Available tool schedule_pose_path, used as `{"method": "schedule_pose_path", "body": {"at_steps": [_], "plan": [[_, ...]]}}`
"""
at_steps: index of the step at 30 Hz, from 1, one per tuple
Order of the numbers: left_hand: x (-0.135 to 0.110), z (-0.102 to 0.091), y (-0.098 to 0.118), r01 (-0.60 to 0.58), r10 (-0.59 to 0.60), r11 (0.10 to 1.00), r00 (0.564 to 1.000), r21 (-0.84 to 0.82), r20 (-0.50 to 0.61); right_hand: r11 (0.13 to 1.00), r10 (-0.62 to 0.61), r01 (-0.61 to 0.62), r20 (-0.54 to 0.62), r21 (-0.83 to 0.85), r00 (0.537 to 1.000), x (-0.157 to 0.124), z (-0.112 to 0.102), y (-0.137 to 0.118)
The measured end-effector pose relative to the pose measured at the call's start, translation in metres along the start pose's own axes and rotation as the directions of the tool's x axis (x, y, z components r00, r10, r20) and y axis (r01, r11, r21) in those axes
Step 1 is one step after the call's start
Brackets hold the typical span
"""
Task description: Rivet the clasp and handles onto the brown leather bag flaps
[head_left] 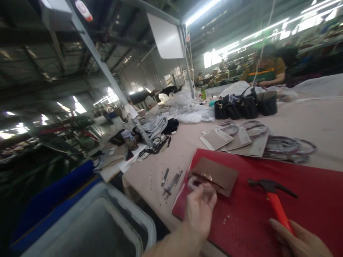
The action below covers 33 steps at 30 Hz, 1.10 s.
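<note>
A brown leather-like panel (218, 175) with a slit and small shiny metal bits lies on a red board (257, 203). At its near edge my left hand (199, 208) is closed, its fingers pinched around a pale, plastic-looking loop (192, 183) that is blurred and partly hidden. My right hand (301, 237) is wrapped round the red handle of a claw hammer (277, 200). The hammer's dark head is over the board, to the right of the panel. Small white bits (226, 218) lie on the red surface below the panel.
Metal hand tools (171, 184) lie left of the board. Behind it are flat panels with plastic-wrapped handles (241, 139) and black bags (246, 105). A grey plastic bin (146, 221) stands beside the table at lower left. A person (264, 71) sits across the table.
</note>
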<state>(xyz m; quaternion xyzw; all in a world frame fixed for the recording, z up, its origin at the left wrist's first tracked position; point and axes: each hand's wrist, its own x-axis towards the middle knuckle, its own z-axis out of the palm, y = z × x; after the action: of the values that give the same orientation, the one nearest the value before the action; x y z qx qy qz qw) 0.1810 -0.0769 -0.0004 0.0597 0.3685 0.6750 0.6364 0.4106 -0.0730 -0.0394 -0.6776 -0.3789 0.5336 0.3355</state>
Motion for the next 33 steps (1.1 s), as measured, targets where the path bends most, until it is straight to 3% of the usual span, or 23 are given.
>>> {"method": "schedule_pose_path", "body": {"at_steps": [2, 5, 8, 9, 10, 11, 12, 13, 14, 15, 16, 17, 18, 19, 21, 23, 30, 33], "plan": [[-0.039, -0.037, -0.031, 0.246, -0.249, 0.968, 0.967, -0.056, -0.050, 1.000, -0.019, 0.019, -0.012, -0.009, 1.000, -0.005, 0.000, -0.003], [-0.088, -0.069, -0.057, 0.453, -0.455, 0.890, 0.889, -0.058, -0.054, 0.997, -0.069, 0.069, -0.013, 0.018, 0.998, -0.015, 0.001, -0.008], [-0.119, -0.080, -0.049, 0.656, -0.680, 0.715, 0.733, 0.243, 0.020, 0.992, -0.105, 0.106, -0.014, 0.071, 0.994, -0.022, 0.002, -0.012], [-0.125, -0.081, -0.042, 0.653, -0.716, 0.642, 0.698, 0.402, 0.010, 0.990, -0.113, 0.114, -0.018, 0.077, 0.993, -0.023, 0.003, -0.012], [-0.129, -0.082, -0.034, 0.572, -0.689, 0.592, 0.724, 0.568, -0.010, 0.990, -0.116, 0.117, -0.024, 0.081, 0.993, -0.023, 0.003, -0.012], [-0.130, -0.082, -0.026, 0.401, -0.594, 0.554, 0.805, 0.730, 0.009, 0.990, -0.116, 0.117, -0.028, 0.081, 0.993, -0.024, 0.003, -0.012], [-0.130, -0.082, -0.018, 0.143, -0.442, 0.492, 0.891, 0.859, 0.105, 0.990, -0.113, 0.115, -0.033, 0.080, 0.993, -0.024, 0.003, -0.012], [-0.127, -0.082, -0.010, -0.163, -0.280, 0.376, 0.918, 0.912, 0.280, 0.991, -0.107, 0.110, -0.036, 0.081, 0.994, -0.025, 0.003, -0.011], [-0.122, -0.082, -0.004, -0.454, -0.163, 0.213, 0.857, 0.865, 0.489, 0.991, -0.101, 0.104, -0.038, 0.083, 0.994, -0.025, 0.003, -0.011], [-0.116, -0.082, 0.002, -0.672, -0.115, 0.042, 0.732, 0.739, 0.672, 0.992, -0.097, 0.100, -0.039, 0.083, 0.995, -0.026, 0.003, -0.012], [-0.108, -0.083, 0.006, -0.802, -0.139, -0.104, 0.597, 0.588, 0.790, 0.992, -0.094, 0.097, -0.040, 0.081, 0.995, -0.027, 0.003, -0.012], [-0.100, -0.084, 0.009, -0.859, -0.196, -0.211, 0.505, 0.466, 0.841, 0.993, -0.090, 0.093, -0.039, 0.076, 0.995, -0.028, 0.003, -0.013], [-0.091, -0.086, 0.010, -0.875, -0.250, -0.289, 0.459, 0.387, 0.852, 0.994, -0.087, 0.090, -0.040, 0.069, 0.995, -0.029, 0.003, -0.014], [-0.084, -0.089, 0.011, -0.875, -0.294, -0.344, 0.446, 0.342, 0.845, 0.994, -0.084, 0.087, -0.036, 0.063, 0.996, -0.029, 0.003, -0.015], [-0.073, -0.094, 0.008, -0.863, -0.346, -0.397, 0.455, 0.311, 0.821, 0.996, -0.076, 0.077, -0.032, 0.049, 0.997, -0.030, 0.003, -0.018], [-0.068, -0.097, 0.004, -0.865, -0.363, -0.392, 0.459, 0.315, 0.811, 0.998, -0.058, 0.059, -0.050, 0.014, 0.997, -0.031, 0.003, -0.020], [-0.080, -0.087, -0.003, -0.850, -0.270, -0.198, 0.525, 0.487, 0.807, 0.993, -0.053, 0.041, -0.106, -0.113, 0.993, -0.034, 0.005, -0.025], [-0.082, -0.089, 0.007, -0.883, -0.242, -0.204, 0.464, 0.423, 0.852, 0.993, -0.029, 0.015, -0.119, -0.113, 0.992, -0.035, 0.006, -0.027]]}}
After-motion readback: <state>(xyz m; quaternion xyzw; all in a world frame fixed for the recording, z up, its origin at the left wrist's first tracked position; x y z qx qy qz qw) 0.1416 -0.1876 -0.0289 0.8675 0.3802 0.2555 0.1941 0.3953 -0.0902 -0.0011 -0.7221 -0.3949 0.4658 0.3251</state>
